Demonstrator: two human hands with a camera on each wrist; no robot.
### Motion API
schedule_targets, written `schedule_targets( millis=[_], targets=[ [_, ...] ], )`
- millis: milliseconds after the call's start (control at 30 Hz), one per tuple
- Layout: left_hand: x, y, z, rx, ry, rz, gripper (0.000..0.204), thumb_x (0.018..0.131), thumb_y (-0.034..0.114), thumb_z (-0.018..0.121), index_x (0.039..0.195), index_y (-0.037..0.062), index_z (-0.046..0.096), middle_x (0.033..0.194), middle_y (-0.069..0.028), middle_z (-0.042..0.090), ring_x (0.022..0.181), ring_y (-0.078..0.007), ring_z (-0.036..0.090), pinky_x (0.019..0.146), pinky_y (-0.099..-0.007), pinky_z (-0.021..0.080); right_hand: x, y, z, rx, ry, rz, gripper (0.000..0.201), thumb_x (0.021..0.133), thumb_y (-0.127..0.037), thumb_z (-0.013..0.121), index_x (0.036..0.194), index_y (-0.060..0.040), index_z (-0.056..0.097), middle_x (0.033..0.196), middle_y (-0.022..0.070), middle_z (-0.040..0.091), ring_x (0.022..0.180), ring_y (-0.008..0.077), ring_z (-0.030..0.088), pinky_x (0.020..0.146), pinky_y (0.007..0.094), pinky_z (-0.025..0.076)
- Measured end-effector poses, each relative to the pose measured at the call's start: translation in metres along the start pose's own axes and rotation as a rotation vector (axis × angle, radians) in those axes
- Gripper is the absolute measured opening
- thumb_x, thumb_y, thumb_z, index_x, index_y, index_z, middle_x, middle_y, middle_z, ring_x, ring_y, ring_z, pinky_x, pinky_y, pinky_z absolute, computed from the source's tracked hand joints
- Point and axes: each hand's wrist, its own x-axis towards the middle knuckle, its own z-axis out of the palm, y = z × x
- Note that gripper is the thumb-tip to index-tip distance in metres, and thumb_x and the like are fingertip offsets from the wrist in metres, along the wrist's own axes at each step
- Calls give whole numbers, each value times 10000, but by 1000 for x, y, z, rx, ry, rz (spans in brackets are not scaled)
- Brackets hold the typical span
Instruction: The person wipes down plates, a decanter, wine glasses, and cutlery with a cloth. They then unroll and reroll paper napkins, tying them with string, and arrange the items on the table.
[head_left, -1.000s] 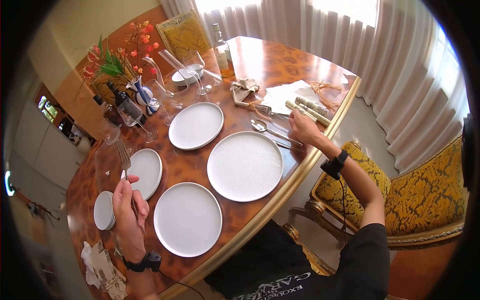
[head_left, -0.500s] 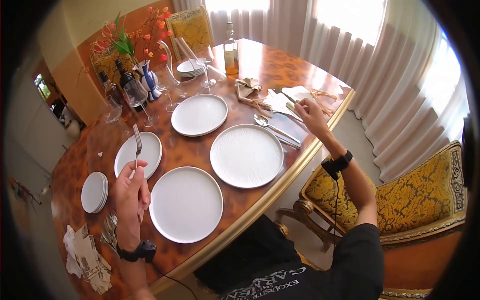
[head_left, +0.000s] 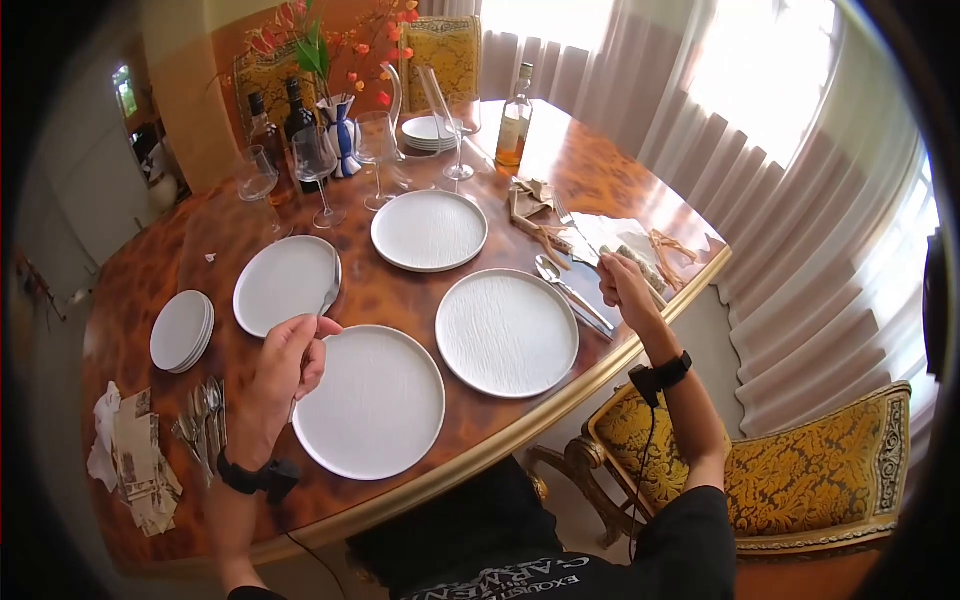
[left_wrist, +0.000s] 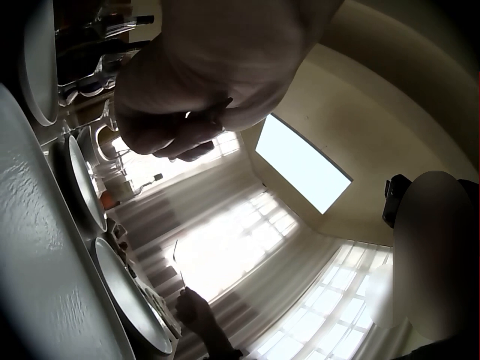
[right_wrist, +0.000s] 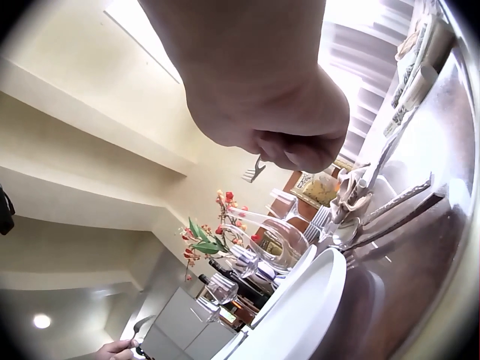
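My left hand [head_left: 285, 375] pinches a fork [head_left: 331, 290] by its handle, tines up, over the edge of the nearest white plate [head_left: 370, 415]. Curled fingers of my right hand [head_left: 628, 283] grip another fork [right_wrist: 253, 172], whose tines stick out beyond the fist in the right wrist view. This hand is over the table's right side, by the rolled napkins [head_left: 645, 262]. A spoon [head_left: 549, 270] and other cutlery lie just left of it, beside the right-hand plate [head_left: 507, 335]. Two more large plates [head_left: 428, 230] [head_left: 285, 288] lie farther back.
Small stacked plates [head_left: 180, 332], loose cutlery [head_left: 208, 420] and paper strips [head_left: 145, 460] lie at left. Wine glasses [head_left: 315, 155], dark bottles [head_left: 298, 115], a vase [head_left: 343, 140] and an amber bottle [head_left: 513, 125] stand at the back. A yellow chair [head_left: 760, 450] is at right.
The head view has shifted. The left hand's fork has moved right toward the nearest plate. My right hand has risen a little from the rolled napkins, and its fork now shows more clearly.
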Motion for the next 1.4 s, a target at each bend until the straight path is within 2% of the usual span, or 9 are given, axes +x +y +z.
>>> schedule_targets(
  millis=[267,367,433,700,1000,1033,1133,1233,1400],
  targets=[
    [3,-20,4,-64,41,-7,251,1030,186,375,1011,-22,515,534,16,397,369,-61,305,341,-207,262,135,16,62,-76,-43,225,136,959,-184,444,934,-88,537,604,-69,336,462,57,282,412,250,237],
    [2,-20,8,-76,45,-7,205,1023,176,370,1031,3,480,580,-37,520,410,-127,473,402,-241,369,190,38,79,-102,-75,226,127,956,-178,443,924,-96,535,603,-63,361,468,69,316,425,245,262],
    [0,-21,2,-34,40,4,189,1023,183,354,1073,28,451,700,-117,657,552,-204,644,516,-271,462,209,39,87,-134,-59,259,123,948,-165,463,902,-78,537,607,-43,397,468,83,353,418,250,273],
    [-2,-17,8,-8,70,-53,153,1036,221,367,1048,93,450,917,-179,717,778,-240,711,686,-295,494,223,51,91,-618,-122,213,210,894,-200,554,794,-22,605,669,46,581,529,129,550,413,289,383],
    [19,-10,41,-59,-21,-96,142,1028,233,430,1019,106,492,1035,-193,708,916,-223,698,805,-308,483,155,11,96,-1279,-67,-357,257,879,-212,551,894,25,649,839,206,668,786,273,675,678,401,502],
    [25,-8,48,-65,3,-47,151,1022,220,450,998,86,514,1039,-178,712,927,-216,697,811,-312,490,140,8,103,-1129,-102,-495,290,896,-223,532,879,40,653,782,239,648,723,403,632,676,469,489],
    [48,-9,75,-144,37,43,203,1003,195,530,951,22,623,1143,-144,688,956,-167,669,861,-324,490,47,-36,151,-558,-570,-320,430,1029,-374,474,1207,-5,605,1093,120,679,1042,196,634,885,350,503],
    [70,-8,107,-184,34,286,222,994,175,561,968,-12,678,1248,-127,641,973,-135,627,873,-318,490,-28,-56,181,-291,-783,-226,484,1057,-391,386,1381,-35,439,1170,95,632,1104,161,596,930,316,479],
    [71,-7,136,-323,38,352,190,980,120,582,981,-41,684,1185,-80,633,1015,-122,587,871,-298,491,-64,-47,178,-102,-650,-56,277,1069,-266,379,1172,-35,491,764,5,557,637,70,548,583,239,420]
  ],
)
